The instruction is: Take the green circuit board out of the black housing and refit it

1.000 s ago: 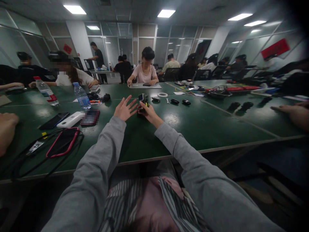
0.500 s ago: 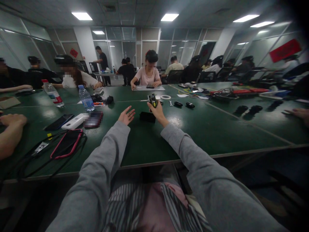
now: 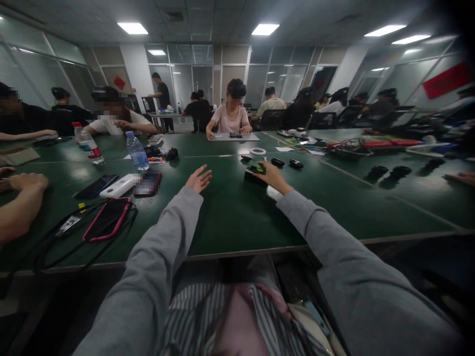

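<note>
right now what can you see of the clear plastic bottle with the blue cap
The clear plastic bottle with the blue cap has a bluish tint and a blue label round its lower half; the label's print is too small to read. The cap looks closed. It rests on its base on the green table, leaning in this wide view, probably from lens distortion. How full it is, I can't tell. Neither the left hand nor the right hand touches it.
</note>
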The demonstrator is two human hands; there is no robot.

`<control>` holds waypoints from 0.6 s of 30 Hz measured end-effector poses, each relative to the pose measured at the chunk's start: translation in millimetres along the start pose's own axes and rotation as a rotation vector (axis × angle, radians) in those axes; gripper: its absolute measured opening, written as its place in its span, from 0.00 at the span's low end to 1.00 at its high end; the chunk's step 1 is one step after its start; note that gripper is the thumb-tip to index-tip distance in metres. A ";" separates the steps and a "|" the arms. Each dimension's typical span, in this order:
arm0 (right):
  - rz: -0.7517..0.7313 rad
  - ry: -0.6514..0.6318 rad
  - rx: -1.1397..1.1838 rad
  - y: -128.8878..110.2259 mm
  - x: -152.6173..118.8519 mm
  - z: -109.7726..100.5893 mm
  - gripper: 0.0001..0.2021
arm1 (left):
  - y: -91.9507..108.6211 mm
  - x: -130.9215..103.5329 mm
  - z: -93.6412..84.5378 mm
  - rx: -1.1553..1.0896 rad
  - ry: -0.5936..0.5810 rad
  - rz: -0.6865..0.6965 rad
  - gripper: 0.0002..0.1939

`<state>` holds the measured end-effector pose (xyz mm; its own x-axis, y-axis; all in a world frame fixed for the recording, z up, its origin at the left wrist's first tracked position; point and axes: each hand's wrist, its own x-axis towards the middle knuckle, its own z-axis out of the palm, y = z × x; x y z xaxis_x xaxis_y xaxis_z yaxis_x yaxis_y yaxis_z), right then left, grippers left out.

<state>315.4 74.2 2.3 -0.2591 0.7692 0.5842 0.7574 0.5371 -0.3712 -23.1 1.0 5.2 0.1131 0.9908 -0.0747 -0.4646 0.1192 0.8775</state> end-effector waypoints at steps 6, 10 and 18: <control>0.319 0.035 -0.338 85.6 -38.4 -83.8 0.30 | -0.2 1.2 -2.2 0.013 0.007 0.012 0.24; 0.483 0.074 -0.453 130.1 -70.3 -131.2 0.32 | -1.3 2.9 -2.9 0.023 0.002 0.003 0.24; 0.584 0.070 -0.524 187.6 -98.6 -172.9 0.34 | -5.4 8.4 -10.6 0.033 0.006 -0.010 0.24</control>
<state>586.6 39.3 -0.1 0.2927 0.8436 0.4503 0.9478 -0.1937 -0.2532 -28.9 9.3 -5.2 0.1124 0.9900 -0.0857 -0.4346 0.1265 0.8917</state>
